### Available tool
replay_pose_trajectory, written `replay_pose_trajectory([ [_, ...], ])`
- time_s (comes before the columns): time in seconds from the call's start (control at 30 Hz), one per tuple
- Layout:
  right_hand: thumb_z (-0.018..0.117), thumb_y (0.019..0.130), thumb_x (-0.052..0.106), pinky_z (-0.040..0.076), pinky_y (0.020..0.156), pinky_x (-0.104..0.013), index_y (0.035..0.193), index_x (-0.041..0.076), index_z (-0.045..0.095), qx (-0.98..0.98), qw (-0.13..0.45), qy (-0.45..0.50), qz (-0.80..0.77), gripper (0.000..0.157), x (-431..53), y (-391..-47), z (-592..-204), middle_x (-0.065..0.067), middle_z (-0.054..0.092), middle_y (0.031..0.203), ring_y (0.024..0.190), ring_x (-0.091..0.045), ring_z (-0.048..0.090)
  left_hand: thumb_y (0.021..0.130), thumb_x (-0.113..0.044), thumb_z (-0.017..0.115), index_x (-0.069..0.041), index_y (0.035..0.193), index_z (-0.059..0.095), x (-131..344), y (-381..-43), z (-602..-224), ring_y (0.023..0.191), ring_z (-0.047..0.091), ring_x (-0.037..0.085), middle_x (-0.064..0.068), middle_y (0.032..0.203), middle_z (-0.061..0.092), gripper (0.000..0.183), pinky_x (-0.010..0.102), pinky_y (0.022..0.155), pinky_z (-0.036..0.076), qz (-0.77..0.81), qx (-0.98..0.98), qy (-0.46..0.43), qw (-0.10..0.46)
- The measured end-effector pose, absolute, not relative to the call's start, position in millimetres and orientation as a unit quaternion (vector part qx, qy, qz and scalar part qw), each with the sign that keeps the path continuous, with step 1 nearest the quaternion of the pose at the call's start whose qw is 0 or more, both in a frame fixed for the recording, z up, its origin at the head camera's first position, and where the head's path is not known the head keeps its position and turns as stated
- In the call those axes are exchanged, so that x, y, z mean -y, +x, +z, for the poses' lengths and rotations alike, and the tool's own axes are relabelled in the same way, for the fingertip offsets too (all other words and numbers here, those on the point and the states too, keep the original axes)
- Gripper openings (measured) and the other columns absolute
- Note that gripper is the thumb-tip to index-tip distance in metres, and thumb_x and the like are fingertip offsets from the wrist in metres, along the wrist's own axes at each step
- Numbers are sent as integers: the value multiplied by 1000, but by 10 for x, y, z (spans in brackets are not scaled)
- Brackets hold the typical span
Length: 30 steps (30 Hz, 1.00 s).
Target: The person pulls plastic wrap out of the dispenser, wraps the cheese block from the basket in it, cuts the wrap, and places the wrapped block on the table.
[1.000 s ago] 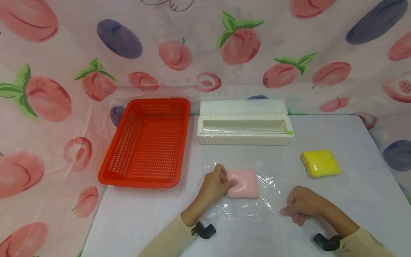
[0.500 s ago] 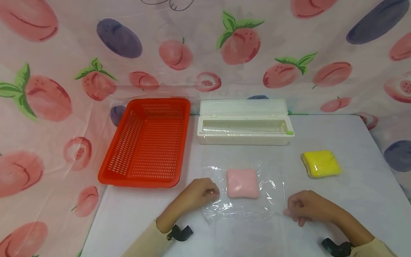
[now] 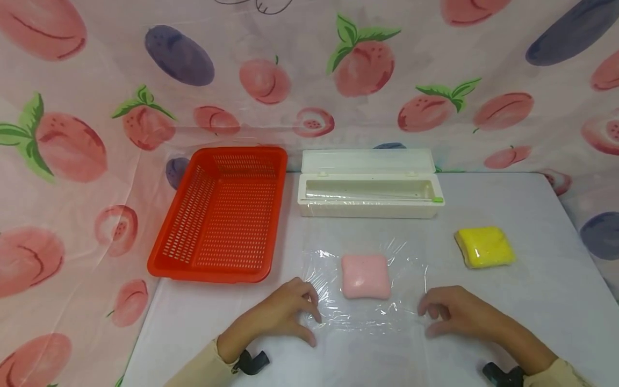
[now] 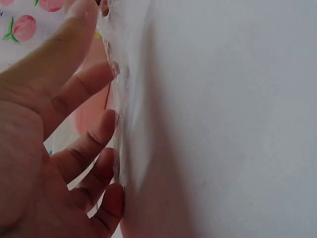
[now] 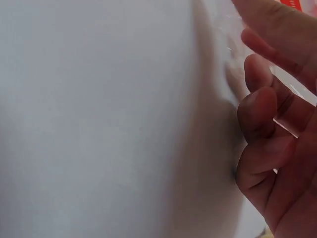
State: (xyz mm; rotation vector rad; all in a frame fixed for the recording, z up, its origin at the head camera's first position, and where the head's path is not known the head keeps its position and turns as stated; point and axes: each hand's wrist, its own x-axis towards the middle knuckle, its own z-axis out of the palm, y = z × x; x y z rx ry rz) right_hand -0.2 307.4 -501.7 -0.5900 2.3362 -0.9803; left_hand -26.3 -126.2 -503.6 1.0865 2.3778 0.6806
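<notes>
A pink pillow-shaped block [image 3: 366, 276] lies on a sheet of clear cling film [image 3: 333, 312] spread over the table. At the film's left edge is my left hand [image 3: 284, 312], thumb and fingers spread apart; the left wrist view shows its fingertips along the crumpled film [image 4: 116, 99]. My right hand [image 3: 456, 312] is by the film's lower right edge, fingers loosely bent and thumb apart from them. In the right wrist view a faint strip of film [image 5: 230, 44] shows beside its fingertips. Neither hand touches the pink block.
Behind the film stands a white cling film dispenser [image 3: 369, 209] with its lid [image 3: 367, 161] raised. A red perforated basket [image 3: 275, 215] stands at the left. To the right lies a yellow block [image 3: 485, 247] with a shiny surface. A fruit-print cloth [image 3: 290, 32] hangs behind.
My left hand has let go of the pink block, moved left and down to the film's edge, and spread its fingers. The right hand's fingers have loosened, staying near the film's right edge.
</notes>
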Motion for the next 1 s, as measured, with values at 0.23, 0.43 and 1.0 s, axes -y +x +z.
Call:
replay_pose_trajectory([
  [0.23, 85, 81, 37, 47, 62, -19, 96, 37, 69, -881, 267, -231, -314, 21, -3033, 5, -5081, 21, 58, 83, 71, 3, 50, 74, -57, 86, -42, 97, 80, 1246, -233, -5040, 103, 44, 4, -17, 108, 57, 29, 20, 84, 39, 245, -861, 389, 219],
  [0.43, 81, 86, 32, 48, 63, -19, 92, 39, 71, -889, 241, -241, -304, 14, -3020, 18, -5091, 24, 60, 84, 73, 5, 50, 82, -45, 84, -42, 94, 82, 1229, -201, -5036, 106, 43, 5, -16, 111, 61, 12, 27, 90, 36, 244, -859, 403, 200],
  [1.0, 80, 89, 29, 47, 59, -19, 92, 36, 66, -878, 162, -231, -387, 15, -3026, 108, -5086, 23, 62, 84, 71, 3, 54, 79, -45, 85, -44, 86, 79, 1142, -133, -5035, 103, 42, 6, -19, 106, 58, 9, 35, 89, 33, 215, -885, 372, 179],
])
